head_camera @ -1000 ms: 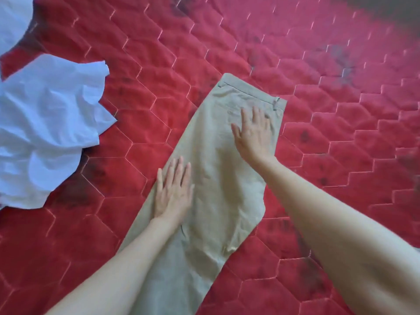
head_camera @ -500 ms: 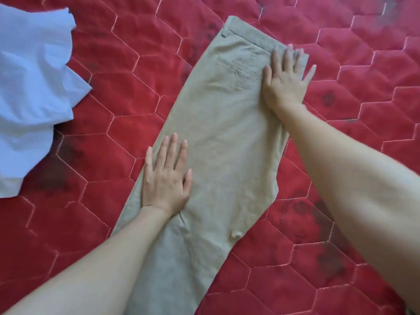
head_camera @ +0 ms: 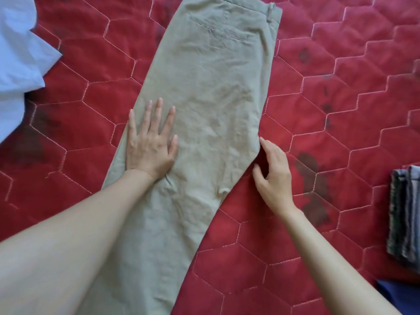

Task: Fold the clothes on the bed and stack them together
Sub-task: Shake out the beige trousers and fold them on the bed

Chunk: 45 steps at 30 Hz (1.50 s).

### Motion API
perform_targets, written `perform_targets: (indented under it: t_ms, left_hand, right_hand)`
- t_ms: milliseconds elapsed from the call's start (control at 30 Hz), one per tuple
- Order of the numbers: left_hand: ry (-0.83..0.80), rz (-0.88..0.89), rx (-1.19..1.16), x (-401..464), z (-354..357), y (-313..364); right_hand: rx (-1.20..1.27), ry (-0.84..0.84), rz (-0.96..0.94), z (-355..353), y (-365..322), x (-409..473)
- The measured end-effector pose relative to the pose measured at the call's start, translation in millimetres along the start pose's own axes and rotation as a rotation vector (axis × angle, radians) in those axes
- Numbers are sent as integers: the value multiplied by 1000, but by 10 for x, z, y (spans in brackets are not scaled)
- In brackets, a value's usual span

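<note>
A: Where do the khaki trousers (head_camera: 211,105) lie?

B: They lie flat on the red quilted bedcover (head_camera: 341,110), folded lengthwise leg over leg, running from the waistband at the top edge of the view down toward the person. A welt pocket (head_camera: 221,30) and a belt loop (head_camera: 270,12) show near the waistband.

A: And the left hand (head_camera: 150,146)?

B: It rests palm down on the left edge of the trousers, about midway along, fingers straight and spread, pressing the cloth to the bed. It grips nothing.

A: The right hand (head_camera: 272,173)?

B: It is at the right edge of the trousers, where the seat narrows into the legs. Its fingers are curled, with the thumb and a fingertip near or touching that edge. Whether it actually pinches the cloth cannot be told from this view.

A: What else is on the bed?

B: A crumpled white garment (head_camera: 18,64) lies at the far left, well apart from the trousers. At the right edge sits a folded striped garment (head_camera: 404,214), grey and dark, and below it a bit of dark blue cloth (head_camera: 400,294) at the corner.
</note>
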<state>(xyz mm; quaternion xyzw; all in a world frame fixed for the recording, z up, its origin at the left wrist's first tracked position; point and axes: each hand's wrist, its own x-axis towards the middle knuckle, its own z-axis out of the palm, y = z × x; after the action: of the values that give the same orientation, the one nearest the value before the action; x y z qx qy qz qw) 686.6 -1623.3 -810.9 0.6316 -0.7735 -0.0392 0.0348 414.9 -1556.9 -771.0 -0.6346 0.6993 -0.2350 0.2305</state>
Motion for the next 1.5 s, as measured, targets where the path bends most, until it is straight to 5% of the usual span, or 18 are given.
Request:
perform_targets:
  t_ms: [167, 467, 667, 767, 933, 1133, 1500]
  left_hand:
    - [3, 54, -7, 2, 22, -10]
    - [31, 48, -24, 7, 51, -30]
    - [42, 40, -30, 3, 26, -28]
    - [47, 37, -34, 0, 18, -23]
    - [53, 28, -28, -2, 11, -16]
    - [74, 32, -33, -9, -1, -18]
    - [17, 16, -20, 7, 15, -34]
  right_hand:
    - [59, 146, 153, 136, -235, 164]
    - [530, -223, 223, -26, -224, 279]
    - [546, -70, 284, -20, -230, 276]
    - [704, -170, 282, -47, -223, 298]
    - [553, -140, 264, -38, -273, 220]
    - [173, 234, 406, 77, -364, 334]
    - [558, 70, 816, -251, -228, 374]
